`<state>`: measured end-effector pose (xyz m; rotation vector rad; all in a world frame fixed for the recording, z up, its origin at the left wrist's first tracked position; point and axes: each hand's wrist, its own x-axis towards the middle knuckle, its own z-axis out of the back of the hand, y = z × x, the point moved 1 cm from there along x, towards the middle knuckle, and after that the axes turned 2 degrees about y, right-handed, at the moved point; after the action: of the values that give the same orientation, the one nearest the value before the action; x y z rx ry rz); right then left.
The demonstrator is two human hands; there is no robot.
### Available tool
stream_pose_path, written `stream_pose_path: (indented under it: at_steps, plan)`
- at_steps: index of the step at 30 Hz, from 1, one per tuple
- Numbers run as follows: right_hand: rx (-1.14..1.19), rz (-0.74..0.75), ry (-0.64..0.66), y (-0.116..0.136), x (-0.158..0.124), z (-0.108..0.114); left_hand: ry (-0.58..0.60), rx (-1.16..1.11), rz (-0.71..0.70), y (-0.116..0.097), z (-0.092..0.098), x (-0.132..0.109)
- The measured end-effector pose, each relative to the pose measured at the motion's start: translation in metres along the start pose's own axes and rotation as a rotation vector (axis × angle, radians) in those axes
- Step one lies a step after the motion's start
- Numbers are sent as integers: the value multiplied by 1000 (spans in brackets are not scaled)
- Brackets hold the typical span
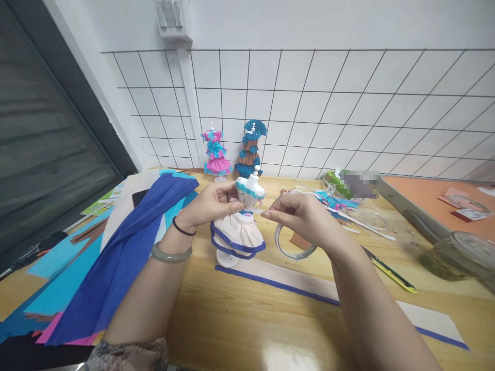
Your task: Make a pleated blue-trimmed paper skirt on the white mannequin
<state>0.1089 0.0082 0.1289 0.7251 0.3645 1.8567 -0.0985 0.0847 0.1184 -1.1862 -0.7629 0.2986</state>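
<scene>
A small white dress-form mannequin (251, 186) stands upright on a round white base, with teal trim at its bust. Around its lower part is a cream pleated paper skirt (235, 232) edged in dark blue. My left hand (216, 203) is closed on the mannequin's side at the waist. Between the thumb and fingers of my right hand (297, 214) is the end of a narrow white strip of tape (256, 209), running to the waist. Just below that hand is a tape roll (282, 247), partly covered. A cream paper strip with a blue border (278, 278) lies in front, crossed by my right forearm.
Two dressed mannequins, one pink (217, 162) and one brown and teal (250, 149), stand by the wall. Crepe paper sheets (131, 247) pile at left. A yellow utility knife (394, 275), paper scraps (332, 201), a clear round container (460, 252) and an orange-floored tray (425, 196) are at right.
</scene>
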Motion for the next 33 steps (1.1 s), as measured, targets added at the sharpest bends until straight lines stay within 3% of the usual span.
stream_pose_path:
  at_steps: [7,16,24,33]
  plan:
    - [-70,0,-95,6,-1,1,18,-15,15,1,-4,1]
    - [11,-16,5,-2,2,-1,49,-73,18,8,-6,0]
    - [-145,78,-110,10,-4,4,66,-146,37,13,-6,0]
    - [52,24,-21,1,1,4,117,-365,106,13,-11,-1]
